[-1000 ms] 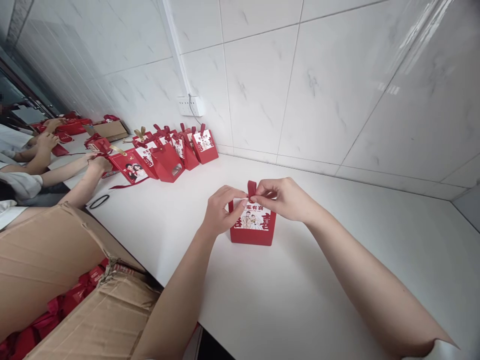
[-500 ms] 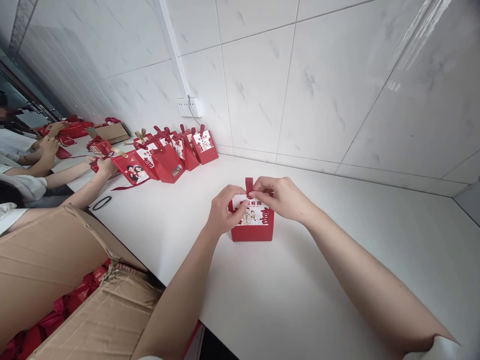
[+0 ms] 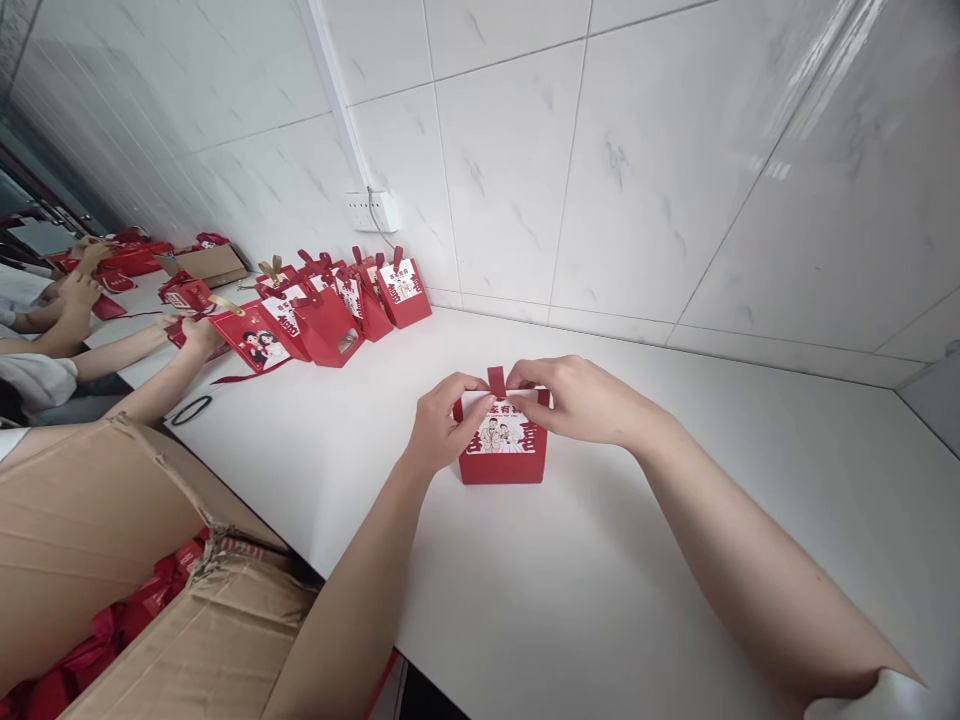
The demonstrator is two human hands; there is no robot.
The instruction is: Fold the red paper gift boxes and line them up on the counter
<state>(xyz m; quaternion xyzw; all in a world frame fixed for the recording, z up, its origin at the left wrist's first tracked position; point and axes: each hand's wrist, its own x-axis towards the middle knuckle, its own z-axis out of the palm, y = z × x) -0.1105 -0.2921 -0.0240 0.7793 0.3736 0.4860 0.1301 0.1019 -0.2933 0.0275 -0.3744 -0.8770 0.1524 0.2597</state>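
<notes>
A red gift box [image 3: 501, 468] with a white front printed with a couple and red characters stands upright on the white table, right in front of me. From its top edge sticks up a dark red ribbon loop [image 3: 496, 382]. My left hand [image 3: 448, 420] pinches the box's upper left edge, thumb on the printed front and fingers behind. On the upper right edge, my right hand [image 3: 574, 400] grips in the same way, its thumb near the base of the ribbon. The fingers behind the box are partly hidden.
Several finished-looking red gift boxes [image 3: 330, 325] cluster by the wall at the left. A black ring-shaped object [image 3: 191, 410] lies at the table edge. An open cardboard box [image 3: 202, 630] holding red packages stands at lower left. Co-workers' hands [image 3: 201, 338] handle red boxes farther left.
My right hand has shifted from the ribbon's base to the box's upper right edge, uncovering more of the print. My left hand stays at the upper left; the view has turned slightly.
</notes>
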